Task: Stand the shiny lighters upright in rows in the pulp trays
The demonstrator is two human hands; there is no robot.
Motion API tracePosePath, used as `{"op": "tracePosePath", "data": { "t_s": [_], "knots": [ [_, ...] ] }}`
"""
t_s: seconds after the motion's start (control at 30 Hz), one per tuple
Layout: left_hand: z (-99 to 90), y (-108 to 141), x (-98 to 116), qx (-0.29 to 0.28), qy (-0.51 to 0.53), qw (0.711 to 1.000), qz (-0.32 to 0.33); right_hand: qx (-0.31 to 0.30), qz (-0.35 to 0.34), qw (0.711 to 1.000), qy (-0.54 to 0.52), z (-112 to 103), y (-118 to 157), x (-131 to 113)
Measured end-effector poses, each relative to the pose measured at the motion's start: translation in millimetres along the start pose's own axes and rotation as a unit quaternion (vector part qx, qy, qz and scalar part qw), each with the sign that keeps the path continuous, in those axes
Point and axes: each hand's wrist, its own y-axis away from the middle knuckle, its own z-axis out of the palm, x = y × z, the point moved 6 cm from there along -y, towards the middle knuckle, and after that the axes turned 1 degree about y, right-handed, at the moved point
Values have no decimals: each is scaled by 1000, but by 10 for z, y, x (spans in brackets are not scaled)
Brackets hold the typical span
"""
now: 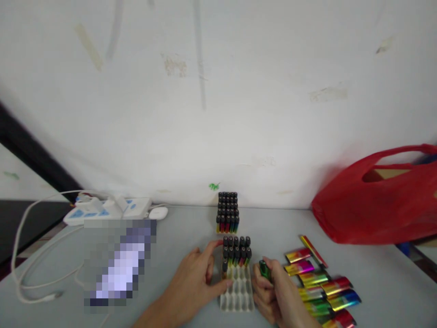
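Observation:
My left hand rests along the left side of a pale plastic tray with rows of small hollows. Its thumb and forefinger are spread apart, the thumb lying over the tray's edge and the forefinger by the back corner. Black-topped lighters with shiny coloured bodies stand upright in the tray's back rows; one more stands in the row in front, at the left. To the tray's right, my right hand is closed around a green lighter, whose lower part the fingers hide.
Another block of upright lighters stands behind the tray. Several shiny multicoloured lighters lie at the right. A red bag sits at the back right. At the left are a power strip, a white cable and a blurred-out object.

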Motion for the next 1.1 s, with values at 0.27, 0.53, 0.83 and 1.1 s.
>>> {"op": "tracePosePath", "data": {
  "t_s": [0.27,0.53,0.83,1.1],
  "knots": [
    [-76,63,48,38,-8,999,38,-16,8,999,-29,20,-78,4],
    [-876,288,22,384,-150,911,16,-47,8,998,-40,66,-35,-94],
    [-746,185,-62,312,-440,829,-149,-44,19,998,-45,92,6,-117],
    [-807,206,-13,375,-398,835,-66,-63,22,996,-55,50,-46,-58]
  ]
}}
